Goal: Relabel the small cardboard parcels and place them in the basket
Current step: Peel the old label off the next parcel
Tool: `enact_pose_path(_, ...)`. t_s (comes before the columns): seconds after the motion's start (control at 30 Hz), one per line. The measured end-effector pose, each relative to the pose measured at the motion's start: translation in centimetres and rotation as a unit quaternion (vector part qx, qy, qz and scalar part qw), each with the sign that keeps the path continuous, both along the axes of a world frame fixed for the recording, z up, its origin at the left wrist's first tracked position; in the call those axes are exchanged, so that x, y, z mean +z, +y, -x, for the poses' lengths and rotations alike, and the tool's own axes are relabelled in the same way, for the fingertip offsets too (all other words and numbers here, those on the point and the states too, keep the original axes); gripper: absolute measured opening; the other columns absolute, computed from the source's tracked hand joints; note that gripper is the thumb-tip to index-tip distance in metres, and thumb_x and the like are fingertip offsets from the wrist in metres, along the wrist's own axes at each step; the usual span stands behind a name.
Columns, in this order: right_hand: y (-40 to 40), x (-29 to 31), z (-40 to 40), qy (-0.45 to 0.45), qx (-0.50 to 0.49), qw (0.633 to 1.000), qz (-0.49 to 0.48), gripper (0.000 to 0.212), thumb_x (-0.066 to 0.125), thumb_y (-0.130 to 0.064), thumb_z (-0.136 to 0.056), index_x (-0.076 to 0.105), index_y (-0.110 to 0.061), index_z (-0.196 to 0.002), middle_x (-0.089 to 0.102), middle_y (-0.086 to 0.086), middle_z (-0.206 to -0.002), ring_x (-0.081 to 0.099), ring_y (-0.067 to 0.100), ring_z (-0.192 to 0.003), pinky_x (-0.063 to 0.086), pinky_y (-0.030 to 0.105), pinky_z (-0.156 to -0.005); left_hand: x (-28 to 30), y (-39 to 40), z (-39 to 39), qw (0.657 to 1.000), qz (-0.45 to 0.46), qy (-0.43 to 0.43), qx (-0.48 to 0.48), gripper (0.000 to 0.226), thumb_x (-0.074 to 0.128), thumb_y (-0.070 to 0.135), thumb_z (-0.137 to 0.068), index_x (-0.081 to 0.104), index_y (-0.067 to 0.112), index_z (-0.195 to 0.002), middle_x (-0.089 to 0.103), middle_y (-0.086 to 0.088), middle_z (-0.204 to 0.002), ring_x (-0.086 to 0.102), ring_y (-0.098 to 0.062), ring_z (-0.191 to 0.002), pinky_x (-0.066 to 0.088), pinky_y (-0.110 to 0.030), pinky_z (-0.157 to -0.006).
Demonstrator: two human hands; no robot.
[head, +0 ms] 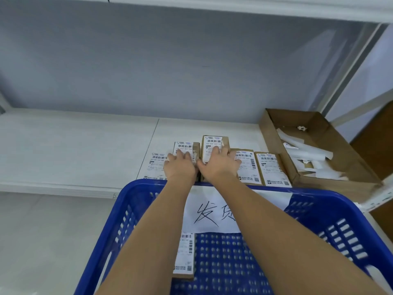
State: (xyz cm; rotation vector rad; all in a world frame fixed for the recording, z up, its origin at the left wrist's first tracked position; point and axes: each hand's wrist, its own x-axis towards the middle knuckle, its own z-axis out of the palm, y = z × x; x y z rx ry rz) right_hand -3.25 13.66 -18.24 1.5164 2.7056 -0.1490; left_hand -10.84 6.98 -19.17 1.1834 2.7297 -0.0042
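Several small cardboard parcels with white shipping labels lie in a row on the white shelf (74, 145). My left hand (179, 167) lies flat on one labelled parcel (186, 146), fingers straight. My right hand (219, 165) presses with straight fingers on the taller parcel (214, 143) beside it. Two more labelled parcels (247, 167) (271, 167) lie to the right. A loose label sheet (156, 165) lies at the left of the row. Below, the blue plastic basket (319, 209) holds one labelled parcel (184, 255) on its floor.
An open cardboard box (340, 145) with crumpled white label backing paper stands at the shelf's right end. A white paper sign with handwriting (208, 213) hangs inside the basket's far wall. A shelf board runs overhead, and a metal upright stands at the right.
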Motion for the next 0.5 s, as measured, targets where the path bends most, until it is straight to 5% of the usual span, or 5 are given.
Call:
enact_pose_path(0.13,0.4,-0.3,-0.2,0.014,-0.027,0.999,0.015,0.079,0.041,-0.063,-0.088,0.024,-0.01,-0.145,0.022,0.019,-0.151,0.028,0.04,-0.133,0.038,0.053,-0.101,-0.2,-0.1,-0.1,0.999,-0.019,-0.043,0.019,0.066,0.037,0.05,-0.098,0.015,0.019,-0.153,0.005,-0.005,-0.161,0.02,-0.036,-0.141,0.038,-0.043,-0.101)
enact_pose_path(0.27,0.5,-0.2,-0.4,0.032,-0.027,0.999,0.02,0.07,0.048,-0.056,-0.089,0.03,-0.01,-0.139,0.027,0.019,-0.144,0.034,0.037,-0.127,0.041,0.046,-0.094,-0.4,0.3,-0.2,0.997,-0.043,-0.053,0.03,0.064,0.043,0.05,-0.096,0.026,0.015,-0.148,0.017,-0.008,-0.155,0.029,-0.036,-0.133,0.041,-0.042,-0.096)
enact_pose_path(0.5,0.9,0.8,-1.6,0.036,-0.001,0.999,-0.04,0.066,0.046,-0.055,-0.089,0.035,-0.009,-0.135,0.038,0.017,-0.134,0.041,0.033,-0.118,0.04,0.041,-0.086,0.4,0.6,-0.9,0.997,-0.051,0.046,0.031,0.063,0.039,0.052,-0.097,0.028,0.016,-0.147,0.033,-0.016,-0.144,0.042,-0.036,-0.12,0.04,-0.041,-0.096)
